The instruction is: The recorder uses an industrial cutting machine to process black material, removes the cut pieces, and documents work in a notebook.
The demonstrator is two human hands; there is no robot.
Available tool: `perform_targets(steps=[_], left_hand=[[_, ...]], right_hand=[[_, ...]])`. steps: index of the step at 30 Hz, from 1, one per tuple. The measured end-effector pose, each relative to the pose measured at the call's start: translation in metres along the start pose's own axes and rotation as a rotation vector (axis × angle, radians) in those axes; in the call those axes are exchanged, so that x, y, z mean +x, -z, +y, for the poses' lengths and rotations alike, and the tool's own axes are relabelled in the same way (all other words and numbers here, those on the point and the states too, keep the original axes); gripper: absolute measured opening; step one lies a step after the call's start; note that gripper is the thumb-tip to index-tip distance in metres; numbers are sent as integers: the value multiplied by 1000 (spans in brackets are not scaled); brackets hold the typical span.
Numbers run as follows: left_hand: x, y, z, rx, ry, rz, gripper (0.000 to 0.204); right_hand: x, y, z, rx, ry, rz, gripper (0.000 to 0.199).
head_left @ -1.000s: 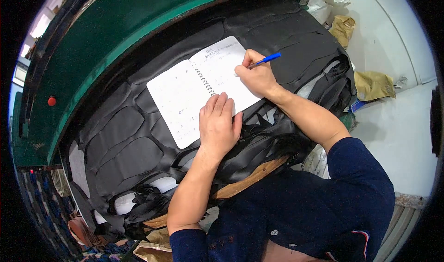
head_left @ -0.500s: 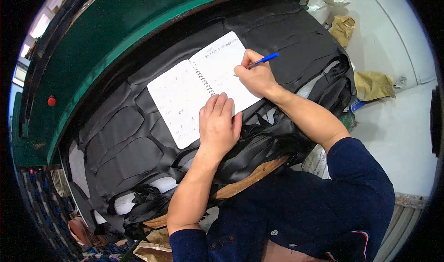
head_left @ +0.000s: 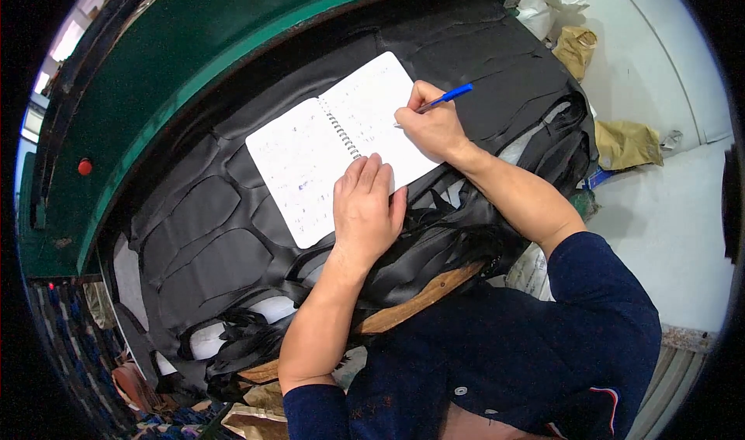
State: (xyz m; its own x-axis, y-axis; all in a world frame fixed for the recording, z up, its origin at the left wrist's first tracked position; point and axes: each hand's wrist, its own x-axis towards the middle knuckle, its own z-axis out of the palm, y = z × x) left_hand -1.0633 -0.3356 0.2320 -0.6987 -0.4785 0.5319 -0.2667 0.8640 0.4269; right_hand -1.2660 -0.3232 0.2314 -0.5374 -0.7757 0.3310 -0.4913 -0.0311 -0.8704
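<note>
A spiral-bound notebook (head_left: 283, 157) lies open and tilted on black sheet material, with faint handwriting on both white pages. My left hand (head_left: 365, 203) rests flat across the notebook's near edge by the lower end of the spiral, fingers stretched out. A blue-capped pen (head_left: 458, 92) is pinched in the fingers of my right hand (head_left: 434, 129). That hand lies on the right-hand page, and the pen's tip is at the paper, largely behind the fingers.
Black leather-like sheets (head_left: 213, 258) with cut outlines cover the work surface, with dark scraps (head_left: 434, 254) heaped along its near side. Beyond arches a green machine body (head_left: 116, 106) with a red button (head_left: 84, 166). Brown paper bags (head_left: 628, 145) sit at the right by a white wall.
My right hand and the pen have shifted very slightly to the right over the page. My left hand stays in place on the notebook.
</note>
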Motion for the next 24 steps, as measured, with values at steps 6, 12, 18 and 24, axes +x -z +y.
perform_targets(steps=[6, 12, 18, 24], left_hand=[[1, 1, 2, -2, 12, 0, 36], [1, 1, 2, -4, 10, -6, 36], [1, 1, 1, -3, 13, -8, 37], [0, -1, 1, 1, 13, -12, 37]], right_hand=[[-1, 1, 0, -37, 14, -10, 19], [-2, 2, 3, -46, -10, -28, 19], [-1, 2, -2, -65, -17, -34, 20], [0, -1, 6, -107, -26, -30, 19]])
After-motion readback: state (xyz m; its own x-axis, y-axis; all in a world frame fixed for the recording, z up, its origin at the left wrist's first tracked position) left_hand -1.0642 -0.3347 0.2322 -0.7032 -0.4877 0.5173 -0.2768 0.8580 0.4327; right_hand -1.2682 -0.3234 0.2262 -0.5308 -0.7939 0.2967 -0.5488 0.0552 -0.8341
